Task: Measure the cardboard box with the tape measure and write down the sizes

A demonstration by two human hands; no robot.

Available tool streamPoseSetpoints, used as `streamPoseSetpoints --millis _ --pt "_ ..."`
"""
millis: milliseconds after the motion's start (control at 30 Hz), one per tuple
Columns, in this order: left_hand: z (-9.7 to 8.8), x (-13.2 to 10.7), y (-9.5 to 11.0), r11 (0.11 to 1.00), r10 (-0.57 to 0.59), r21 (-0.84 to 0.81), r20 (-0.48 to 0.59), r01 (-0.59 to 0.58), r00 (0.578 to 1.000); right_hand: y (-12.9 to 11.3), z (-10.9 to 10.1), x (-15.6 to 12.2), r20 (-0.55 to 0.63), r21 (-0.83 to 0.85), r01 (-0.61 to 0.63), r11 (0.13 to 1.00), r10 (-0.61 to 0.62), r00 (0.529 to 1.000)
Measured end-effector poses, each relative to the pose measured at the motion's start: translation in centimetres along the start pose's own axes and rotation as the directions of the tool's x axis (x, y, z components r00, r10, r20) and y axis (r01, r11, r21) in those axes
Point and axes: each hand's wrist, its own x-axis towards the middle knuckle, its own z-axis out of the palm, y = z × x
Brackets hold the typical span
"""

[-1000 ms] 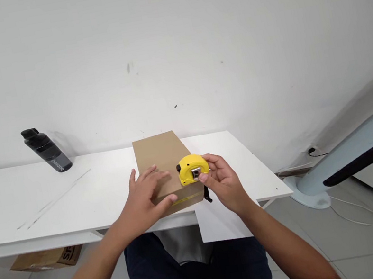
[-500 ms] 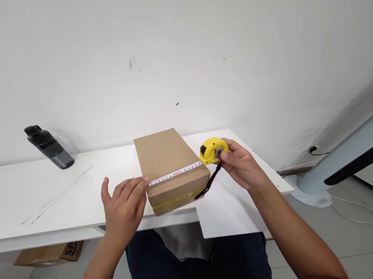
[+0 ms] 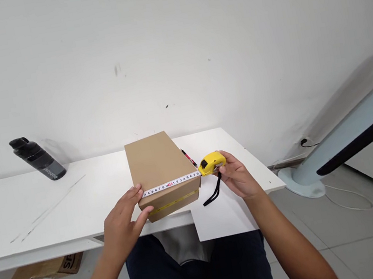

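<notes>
A brown cardboard box [image 3: 154, 159] rests on the white table near its front edge, turned slightly. The pulled-out blade [image 3: 179, 180] of a tape measure lies across the box's top close to the front edge. My left hand [image 3: 123, 222] pins the blade's end at the box's left side, its fingertips on top and its thumb against the front face. The blade's tip is hidden under those fingers. Past the box's right edge, my right hand [image 3: 238, 176] grips the yellow tape measure [image 3: 212, 163]. A black wrist strap [image 3: 214, 195] dangles from the case.
A red and black pen [image 3: 188, 157] lies just right of the box. White paper [image 3: 222, 219] overhangs the table's front edge [image 3: 46, 247]. A dark bottle [image 3: 38, 159] stands at the left, against the wall. Another carton [image 3: 46, 269] is below the table. A pale blue column [image 3: 358, 133] leans at the right.
The tape case has dropped lower and drawn slightly away from the box, showing more blade. My left thumb has come down onto the box's front. The pen has come into sight.
</notes>
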Motion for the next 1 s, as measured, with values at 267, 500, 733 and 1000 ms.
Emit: streamPoseSetpoints --millis 267,500,733,1000 --pt "1.4 -0.4 0.3 1.000 0.009 0.011 -0.087 -0.008 0.996 -0.1 -0.4 0.0 -0.055 0.088 -0.018 0.996 0.022 0.998" --pt "1.5 -0.3 0.2 0.996 0.088 0.037 -0.118 -0.084 0.989 -0.1 0.0 0.0 -0.025 0.164 -0.043 0.986 0.047 0.999" --pt "2.1 -0.3 0.1 0.990 0.136 0.053 -0.164 -0.129 0.977 0.2 0.7 0.1 -0.003 0.169 -0.041 0.985 0.042 0.999" --pt "-0.2 0.1 4.7 0.961 0.270 -0.014 -0.146 -0.275 0.952 -2.1 1.3 -3.0 -0.012 0.148 -0.027 0.989 0.029 1.000"
